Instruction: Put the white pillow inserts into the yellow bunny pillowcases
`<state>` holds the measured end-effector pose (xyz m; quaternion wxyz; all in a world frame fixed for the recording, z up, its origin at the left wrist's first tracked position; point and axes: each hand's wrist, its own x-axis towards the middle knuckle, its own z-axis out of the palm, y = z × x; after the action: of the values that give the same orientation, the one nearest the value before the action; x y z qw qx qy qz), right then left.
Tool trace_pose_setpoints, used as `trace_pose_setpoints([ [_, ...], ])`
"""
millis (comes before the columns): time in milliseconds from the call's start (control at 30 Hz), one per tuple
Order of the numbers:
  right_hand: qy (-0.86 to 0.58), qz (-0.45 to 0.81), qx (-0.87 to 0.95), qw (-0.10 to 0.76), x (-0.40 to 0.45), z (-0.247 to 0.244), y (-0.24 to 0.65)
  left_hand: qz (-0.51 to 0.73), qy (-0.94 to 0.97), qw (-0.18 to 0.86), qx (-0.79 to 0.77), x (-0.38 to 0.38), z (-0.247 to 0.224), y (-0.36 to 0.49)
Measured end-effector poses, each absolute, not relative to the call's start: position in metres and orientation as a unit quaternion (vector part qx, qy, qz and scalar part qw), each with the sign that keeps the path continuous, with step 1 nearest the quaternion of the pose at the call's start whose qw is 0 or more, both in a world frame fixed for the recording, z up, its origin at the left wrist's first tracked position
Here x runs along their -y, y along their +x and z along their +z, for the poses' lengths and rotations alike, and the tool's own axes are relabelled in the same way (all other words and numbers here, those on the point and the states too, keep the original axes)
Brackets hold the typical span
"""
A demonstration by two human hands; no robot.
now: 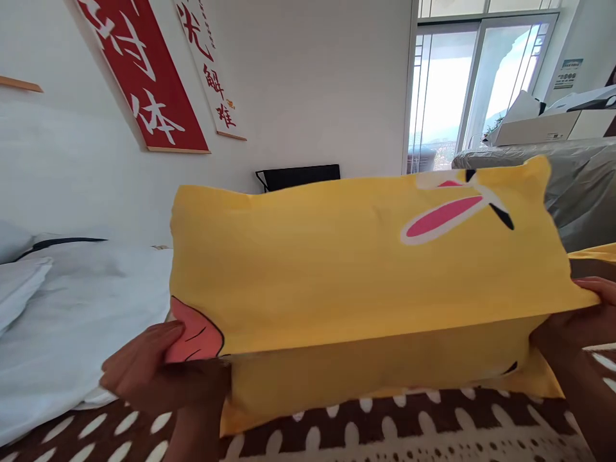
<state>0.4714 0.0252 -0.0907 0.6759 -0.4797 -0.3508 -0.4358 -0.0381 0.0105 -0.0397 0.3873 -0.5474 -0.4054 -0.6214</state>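
A yellow cloth (312, 269) with a pink-and-white rabbit-ear print and a pink patch is stretched between my two hands. Its lower part hangs folded under the front edge, over the brown patterned cover. My left hand (163, 366) pinches the near left corner, at the pink patch. At the near right corner my right hand (577, 314) grips the cloth, its thumb on top. Some fingers of both hands are hidden under the fabric.
White bedding (81, 308) lies at the left. The brown cover with white spots (346, 430) spreads along the front. Behind at the right stand a plastic-covered sofa (587, 186) and a white box (534, 128). A black chair back (303, 176) shows behind the cloth.
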Motion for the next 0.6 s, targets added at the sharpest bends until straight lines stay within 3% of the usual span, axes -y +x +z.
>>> trace_pose_setpoints([
  [67, -0.475, -0.44, 0.415, 0.639, -0.029, -0.099, 0.48, -0.605, -0.57, 0.453, 0.322, -0.022, -0.048, -0.031],
  [133, -0.505, -0.407, 0.477, 0.593, -0.037, -0.109, 0.486, -0.578, -0.62, 0.448, 0.284, -0.034, -0.058, -0.02],
  [300, -0.553, -0.286, 0.538, 0.569, -0.057, -0.122, 0.492, -0.513, -0.718, 0.339, 0.327, -0.051, -0.075, -0.013],
  [467, -0.579, -0.268, 0.597, 0.487, -0.062, -0.127, 0.496, -0.457, -0.721, 0.374, 0.363, -0.062, -0.09, -0.022],
  [600, -0.576, -0.271, 0.603, 0.482, -0.066, -0.139, 0.497, -0.454, -0.709, 0.391, 0.372, -0.067, -0.103, -0.02],
])
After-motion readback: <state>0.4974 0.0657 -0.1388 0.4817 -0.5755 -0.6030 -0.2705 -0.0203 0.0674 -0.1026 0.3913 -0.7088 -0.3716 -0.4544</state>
